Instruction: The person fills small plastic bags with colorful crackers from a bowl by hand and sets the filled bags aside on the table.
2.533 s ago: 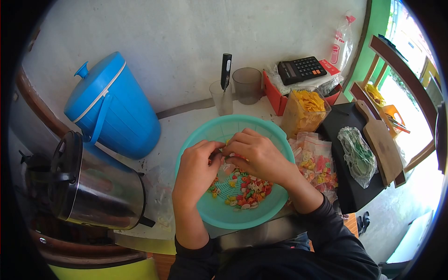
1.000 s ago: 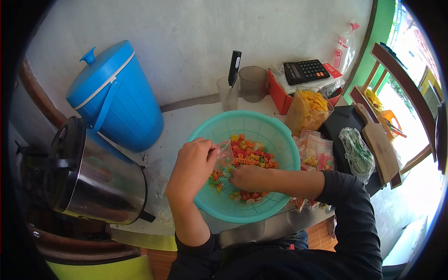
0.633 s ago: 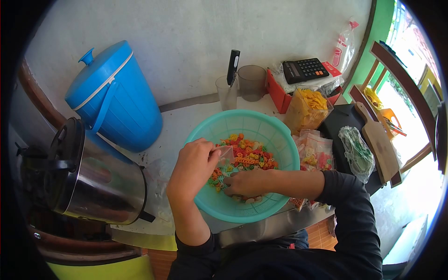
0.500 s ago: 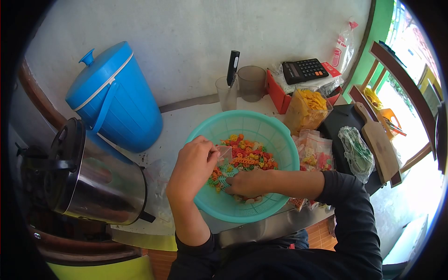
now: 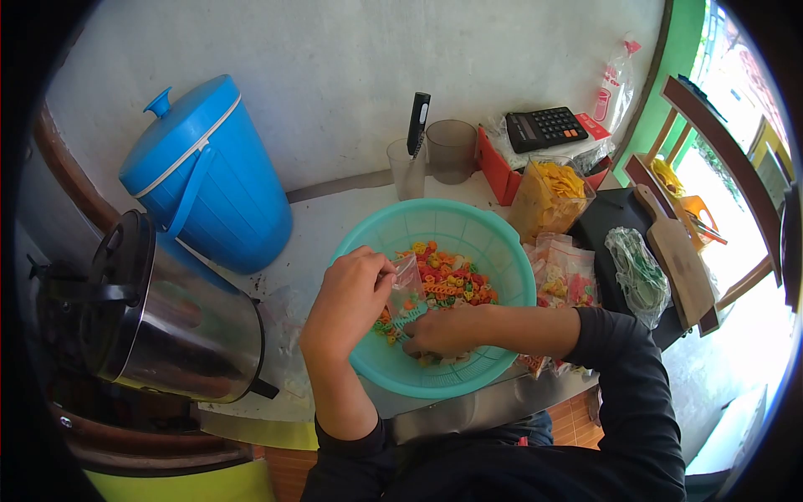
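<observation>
Pinching a small clear plastic bag (image 5: pixel 407 274) at its edge, the left hand (image 5: pixel 347 299) is held over the near-left rim of a teal plastic basket (image 5: pixel 481 230), the fingers closed on the bag. The right hand (image 5: pixel 443 329) is laid inside the basket, curled down onto the heap of coloured pasta-shaped crackers (image 5: pixel 447 283); whether any pieces are gripped under it cannot be told. The two hands are set close together, just apart.

The basket is stood on a pale surface (image 5: pixel 322 222). To its right, filled bags of the same crackers (image 5: pixel 565 280) are lain, beside a clear container of yellow chips (image 5: pixel 548 197). Behind it, two plastic cups (image 5: pixel 431 159) are seen, one with a black tool in it, and a calculator (image 5: pixel 545 127) further right. A blue lidded bucket (image 5: pixel 205 180) and a steel pot (image 5: pixel 167 322) are placed at left.
</observation>
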{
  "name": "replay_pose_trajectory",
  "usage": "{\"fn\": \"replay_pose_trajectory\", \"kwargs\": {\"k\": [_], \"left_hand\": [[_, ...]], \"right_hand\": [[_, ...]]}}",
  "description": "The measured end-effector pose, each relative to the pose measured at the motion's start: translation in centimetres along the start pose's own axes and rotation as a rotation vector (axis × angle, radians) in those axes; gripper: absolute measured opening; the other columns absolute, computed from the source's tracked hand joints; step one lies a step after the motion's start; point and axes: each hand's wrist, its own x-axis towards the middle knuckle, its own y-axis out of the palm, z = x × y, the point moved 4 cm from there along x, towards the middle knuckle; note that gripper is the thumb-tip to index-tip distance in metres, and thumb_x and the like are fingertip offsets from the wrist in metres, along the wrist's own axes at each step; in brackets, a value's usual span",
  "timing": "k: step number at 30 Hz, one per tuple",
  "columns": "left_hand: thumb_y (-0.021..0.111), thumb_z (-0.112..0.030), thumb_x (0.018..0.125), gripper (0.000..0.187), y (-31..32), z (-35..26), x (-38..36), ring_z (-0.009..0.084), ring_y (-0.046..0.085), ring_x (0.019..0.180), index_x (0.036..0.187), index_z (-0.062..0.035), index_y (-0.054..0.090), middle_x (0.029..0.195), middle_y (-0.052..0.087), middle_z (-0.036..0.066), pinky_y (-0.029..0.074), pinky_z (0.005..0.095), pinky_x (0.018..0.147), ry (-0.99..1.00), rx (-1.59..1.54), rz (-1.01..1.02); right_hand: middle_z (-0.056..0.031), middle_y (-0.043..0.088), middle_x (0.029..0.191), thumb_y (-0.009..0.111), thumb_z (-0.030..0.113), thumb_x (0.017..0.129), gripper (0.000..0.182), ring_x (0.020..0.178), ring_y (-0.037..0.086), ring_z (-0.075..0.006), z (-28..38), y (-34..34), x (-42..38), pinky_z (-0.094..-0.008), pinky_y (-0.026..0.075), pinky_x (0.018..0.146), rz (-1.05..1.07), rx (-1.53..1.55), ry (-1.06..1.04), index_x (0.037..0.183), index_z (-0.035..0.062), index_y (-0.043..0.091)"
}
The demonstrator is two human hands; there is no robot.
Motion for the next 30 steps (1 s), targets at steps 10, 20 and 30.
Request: {"fn": "replay_pose_trajectory", "kwargs": {"k": [10,20,30], "left_hand": [[0.067,-0.009,0.088,0.015,0.2,-0.3,0.1,0.0372,0.065,0.076,0.09,0.0059,0.07,0.087,0.067,0.02,0.05,0.0429,0.069,0.013,0.039,-0.011],[0.066,-0.007,0.088,0.013,0.5,0.0,0.2,0.034,0.066,0.076,0.091,0.0048,0.071,0.09,0.068,0.018,0.052,0.0405,0.071,0.025,0.02,0.037],[0.063,-0.011,0.091,0.02,0.7,-0.9,0.4,0.0395,0.066,0.088,0.086,0.0061,0.071,0.091,0.067,0.021,0.051,0.0468,0.081,-0.031,0.058,0.129]], "right_hand": [[-0.0196,0.068,0.096,0.067,0.014,0.085,0.027,0.092,0.068,-0.0355,-0.6,0.9,0.7,-0.0462,0.053,0.08,-0.028,0.128,-0.125,0.108,0.0013,0.068],[-0.0157,0.071,0.083,0.068,0.013,0.083,0.018,0.08,0.07,-0.0326,-0.5,0.4,0.6,-0.044,0.055,0.075,0.015,0.101,-0.098,0.097,0.0011,0.071],[-0.0105,0.071,0.09,0.07,0.004,0.086,0.011,0.081,0.071,-0.0254,1.3,-7.7,-7.3,-0.0385,0.055,0.068,-0.7,0.276,-0.247,0.096,0.0014,0.068]]}}
